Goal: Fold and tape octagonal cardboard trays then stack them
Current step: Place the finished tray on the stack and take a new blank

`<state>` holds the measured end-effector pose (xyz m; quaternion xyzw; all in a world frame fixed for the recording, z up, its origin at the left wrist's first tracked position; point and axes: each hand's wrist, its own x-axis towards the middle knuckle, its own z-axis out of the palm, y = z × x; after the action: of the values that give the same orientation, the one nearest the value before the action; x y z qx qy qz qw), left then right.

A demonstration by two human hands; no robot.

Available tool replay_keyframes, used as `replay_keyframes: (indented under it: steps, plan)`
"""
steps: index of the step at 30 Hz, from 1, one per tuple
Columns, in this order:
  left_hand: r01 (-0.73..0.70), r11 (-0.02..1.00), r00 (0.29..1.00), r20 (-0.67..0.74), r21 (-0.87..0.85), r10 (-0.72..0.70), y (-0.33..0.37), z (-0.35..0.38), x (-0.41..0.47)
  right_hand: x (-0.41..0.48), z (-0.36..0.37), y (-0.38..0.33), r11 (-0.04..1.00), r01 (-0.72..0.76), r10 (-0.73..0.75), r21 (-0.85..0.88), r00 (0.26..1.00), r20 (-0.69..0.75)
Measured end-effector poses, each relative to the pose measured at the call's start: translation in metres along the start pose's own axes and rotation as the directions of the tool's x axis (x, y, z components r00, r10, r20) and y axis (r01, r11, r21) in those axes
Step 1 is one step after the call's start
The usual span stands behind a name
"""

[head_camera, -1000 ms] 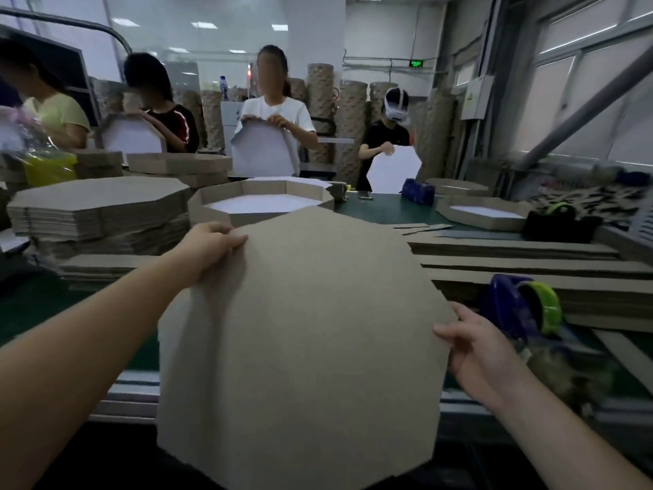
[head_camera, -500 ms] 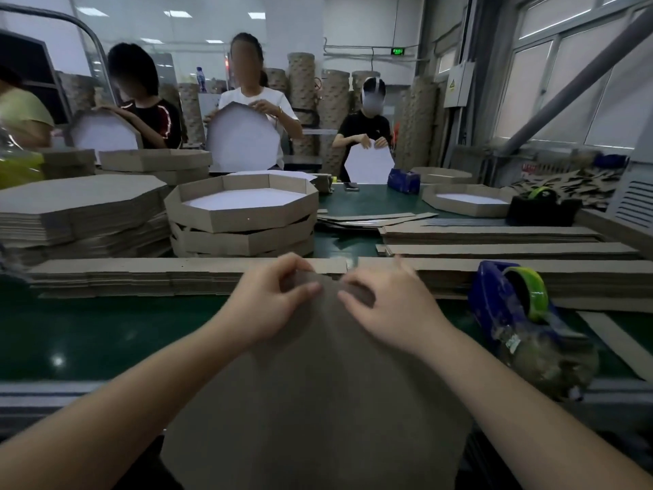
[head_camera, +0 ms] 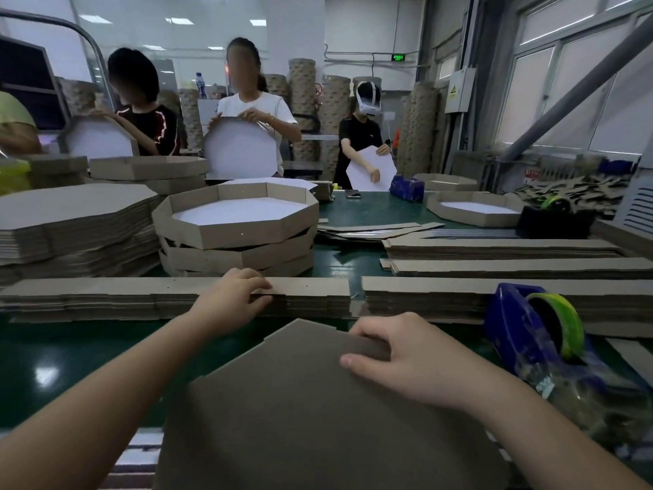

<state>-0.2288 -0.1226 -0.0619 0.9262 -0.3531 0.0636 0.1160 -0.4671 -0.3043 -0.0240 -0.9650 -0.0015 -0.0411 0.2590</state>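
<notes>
1. Head view, far left: a tall pile of flat brown octagonal cardboard blanks (head_camera: 70,221) sits on the green table (head_camera: 63,358), well apart from my hands.
2. Next right, three finished brown octagonal trays with white floors (head_camera: 236,221) are stacked on one another; the top one holds nothing.
3. My left hand (head_camera: 233,302) reaches forward to the long stack of brown cardboard side strips (head_camera: 141,295). Its fingertips pinch at the top strip's near edge, thumb below; whether the strip is lifted I cannot tell.
4. That strip's long axis runs left to right across the table, square to my reach, so I judge the next move is to draw it back towards me.
5. Close in, the flat brown octagonal base sheet (head_camera: 300,419) lies tilted over the table's near edge, between my arms.
6. My right hand (head_camera: 406,358) presses down on its far right corner, fingers curled over the edge, gripping it.
7. Far right, a blue tape dispenser with a green roll (head_camera: 537,334) stands just beside my right hand, the nearer hand for taping.
</notes>
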Motion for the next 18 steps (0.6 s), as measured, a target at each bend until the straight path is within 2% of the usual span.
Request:
replay_keyframes:
  steps: [3, 5, 8, 11, 13, 15, 18]
  plan:
    - [-0.004, 0.984, 0.998, 0.066, 0.176, -0.008, -0.02, 0.01, 0.021, 0.004, -0.005, 0.006, 0.999, -0.018, 0.018, 0.035, 1.0, 0.007]
    - [-0.009, 0.984, 0.995, 0.096, 0.178, -0.008, -0.027, 0.011, 0.029, 0.009, -0.01, 0.008, 0.991, -0.019, 0.018, 0.131, 1.0, 0.004]
    - [-0.004, 0.993, 0.998, 0.064, 0.122, -0.003, -0.027, 0.005, 0.032, 0.019, -0.017, 0.014, 0.974, -0.013, 0.018, 0.226, 1.0, -0.018]
    - [-0.017, 0.985, 0.999, 0.052, 0.169, 0.008, -0.026, 0.002, 0.029, 0.035, -0.021, 0.02, 0.952, -0.055, 0.059, 0.301, 0.998, -0.004]
    - [-0.029, 0.985, 0.998, 0.056, 0.169, 0.02, -0.027, 0.0, 0.027, 0.05, -0.024, 0.023, 0.966, -0.076, 0.08, 0.247, 0.997, -0.006]
    - [-0.057, 0.99, 0.998, 0.04, 0.131, 0.053, -0.028, -0.003, 0.025, 0.068, -0.025, 0.022, 0.99, -0.096, 0.096, 0.1, 0.995, 0.001]
    - [-0.166, 0.984, 0.986, -0.013, 0.073, 0.167, -0.026, -0.003, 0.018, 0.096, -0.024, 0.013, 0.986, -0.048, 0.048, -0.158, 0.999, -0.001]
